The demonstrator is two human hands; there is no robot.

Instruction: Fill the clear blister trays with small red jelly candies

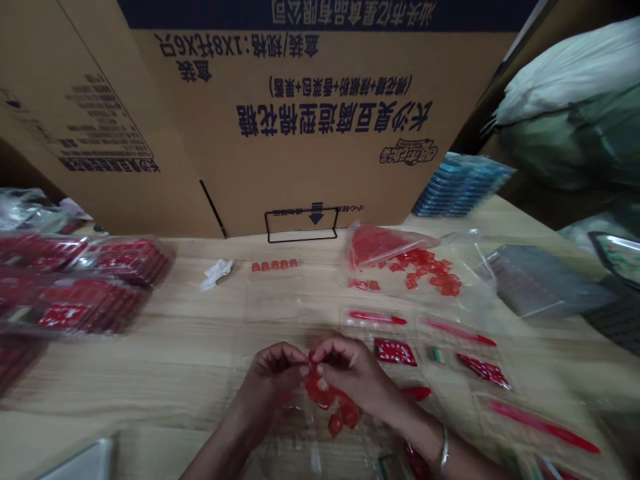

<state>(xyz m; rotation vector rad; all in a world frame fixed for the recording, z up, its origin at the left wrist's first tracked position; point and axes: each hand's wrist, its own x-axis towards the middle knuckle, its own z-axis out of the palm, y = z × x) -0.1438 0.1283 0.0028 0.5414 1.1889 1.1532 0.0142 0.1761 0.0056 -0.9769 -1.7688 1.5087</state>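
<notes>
Centrally, the left hand (277, 377) and the right hand (356, 375) meet fingertip to fingertip above a pale wood-grain tabletop (185, 373). The left hand is closed, thumb and forefinger pinched on the upper end of a cluster of small, translucent red pieces (325, 400); the right hand grips the same end between thumb and forefinger. The cluster extends below the fingertips, between the two forearms; whether its lowest pieces hang free or rest on something beneath cannot be told. A silver-coloured bangle (445, 447) encircles the right wrist.

Beside and beyond the right hand lie shallow, clear plastic trays (445, 375) containing slender, tapered red sticks (377, 317) and shiny red sachets with white marks (395, 351). Farther back, a clear plastic bag (370, 247) holds loose, angular red pieces (420, 263). To its left, a row of five small red pieces (275, 265) stands apart from the hands, and a crumpled white tissue (217, 273) lies near it. Stacked clear packs with red contents (100, 293) occupy the left side, somewhat blurred. At the rear stands a large brown cardboard box (320, 167) with inverted dark-blue print, a thin black rectangular frame (302, 239) at its base. Rightward appear stacked blue packs (453, 187) and a grey, translucent block-like stack (547, 283).
</notes>
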